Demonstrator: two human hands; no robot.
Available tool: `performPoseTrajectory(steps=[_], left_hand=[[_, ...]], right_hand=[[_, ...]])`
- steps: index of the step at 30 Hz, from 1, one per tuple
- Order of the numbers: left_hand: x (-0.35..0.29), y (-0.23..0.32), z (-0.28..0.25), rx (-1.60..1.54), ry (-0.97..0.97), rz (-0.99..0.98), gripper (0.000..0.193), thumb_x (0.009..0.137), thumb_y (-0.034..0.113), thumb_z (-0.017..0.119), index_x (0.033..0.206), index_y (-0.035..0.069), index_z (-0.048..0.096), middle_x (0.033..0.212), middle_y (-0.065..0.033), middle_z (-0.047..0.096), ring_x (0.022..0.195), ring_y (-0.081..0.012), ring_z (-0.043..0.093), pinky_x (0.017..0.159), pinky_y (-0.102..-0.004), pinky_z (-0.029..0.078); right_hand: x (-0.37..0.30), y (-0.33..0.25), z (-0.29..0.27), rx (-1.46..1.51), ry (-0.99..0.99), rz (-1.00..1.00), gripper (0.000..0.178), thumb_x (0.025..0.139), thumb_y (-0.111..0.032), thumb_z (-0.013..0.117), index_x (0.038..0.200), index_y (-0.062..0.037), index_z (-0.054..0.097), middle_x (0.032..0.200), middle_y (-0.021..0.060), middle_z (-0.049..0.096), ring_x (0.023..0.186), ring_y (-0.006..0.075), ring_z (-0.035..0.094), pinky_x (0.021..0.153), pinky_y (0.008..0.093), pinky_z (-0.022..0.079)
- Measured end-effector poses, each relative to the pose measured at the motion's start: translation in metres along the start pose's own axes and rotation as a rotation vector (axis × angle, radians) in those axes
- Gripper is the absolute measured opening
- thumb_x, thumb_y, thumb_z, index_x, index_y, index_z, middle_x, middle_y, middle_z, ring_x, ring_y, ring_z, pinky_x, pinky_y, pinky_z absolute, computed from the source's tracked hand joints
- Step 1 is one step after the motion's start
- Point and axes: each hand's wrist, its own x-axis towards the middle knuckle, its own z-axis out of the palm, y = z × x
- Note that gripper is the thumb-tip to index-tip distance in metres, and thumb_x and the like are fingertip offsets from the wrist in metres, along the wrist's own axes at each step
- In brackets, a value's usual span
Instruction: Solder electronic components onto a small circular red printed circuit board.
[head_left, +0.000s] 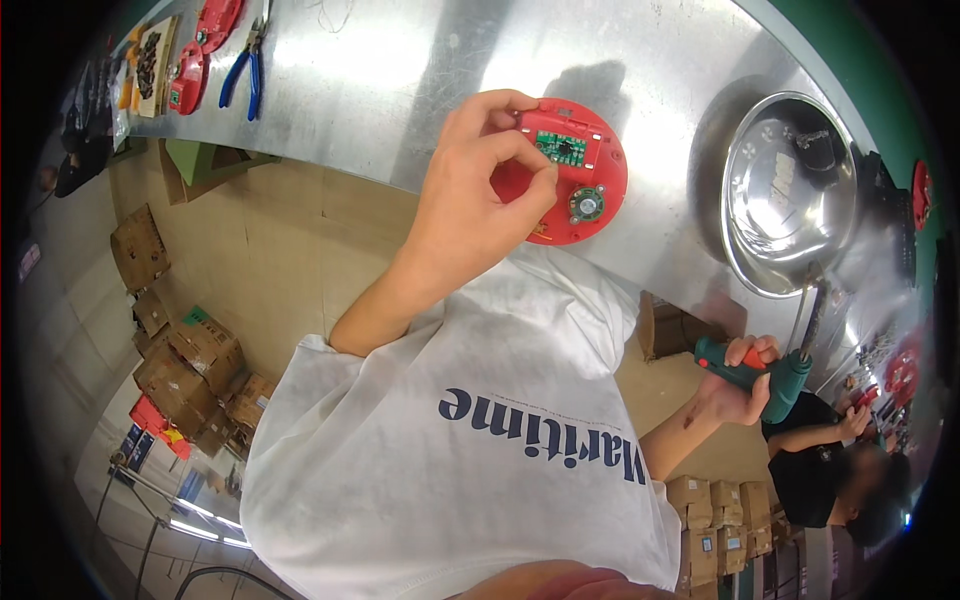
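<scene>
A round red plastic housing (600, 160) lies on the metal table near its front edge. It carries a green circuit board (563, 149) and a small round part like a speaker (586, 204). My left hand (480, 180) is over its left side, thumb and forefinger pinched together at the board's lower edge; anything between them is too small to make out. Other fingers of that hand rest by the housing's upper rim. Off to the right, my right hand (742, 385) grips a dark green power screwdriver (785, 385), its long metal bit pointing up toward the table edge.
A shiny steel bowl (745, 215) stands on the table (380, 80) at the right. Blue-handled pliers (240, 80) and more red housings (188, 75) lie at the far left. Cardboard boxes (190, 370) are stacked on the floor. Another person (815, 450) sits at lower right.
</scene>
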Motion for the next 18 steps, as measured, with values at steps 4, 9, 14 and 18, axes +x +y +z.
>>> performPoseTrajectory(steps=[4,9,14,18], left_hand=[[0.002,0.003,-0.012,0.013,-0.137,0.054,0.016,0.077,0.004,0.066,0.092,0.003,0.062,0.118,-0.0138,0.053,0.104,-0.0293,0.052,0.087,-0.0360,0.046],[0.020,0.007,-0.031,-0.059,-0.334,0.107,0.041,0.078,0.000,0.065,0.118,0.005,0.054,0.115,-0.0157,0.053,0.105,-0.0328,0.054,0.088,-0.0363,0.047],[0.065,0.024,-0.047,0.397,-0.602,0.256,0.049,0.072,0.005,0.072,0.118,0.005,0.058,0.107,-0.0105,0.056,0.096,-0.0264,0.058,0.083,-0.0325,0.048],[0.144,0.003,-0.040,0.581,0.000,0.411,0.041,0.082,0.019,0.069,0.118,0.002,0.057,0.114,-0.0164,0.059,0.102,-0.0297,0.059,0.085,-0.0356,0.047]], right_hand=[[0.001,0.004,-0.002,0.053,-0.012,-0.005,0.032,0.080,-0.020,0.054,0.101,0.0046,0.052,0.101,0.0134,0.050,0.066,0.0178,0.044,0.061,0.0295,0.037],[-0.004,0.001,-0.004,0.197,0.029,-0.028,0.031,0.081,-0.020,0.055,0.100,0.0040,0.052,0.101,0.0130,0.048,0.067,0.0181,0.043,0.061,0.0298,0.035],[-0.004,0.009,0.010,0.280,0.102,0.021,0.028,0.080,-0.019,0.056,0.096,0.0025,0.049,0.099,0.0143,0.048,0.070,0.0211,0.045,0.061,0.0321,0.037],[-0.004,0.012,0.013,0.317,0.157,-0.011,0.028,0.079,-0.019,0.055,0.095,0.0028,0.049,0.098,0.0150,0.048,0.067,0.0211,0.046,0.058,0.0312,0.038]])
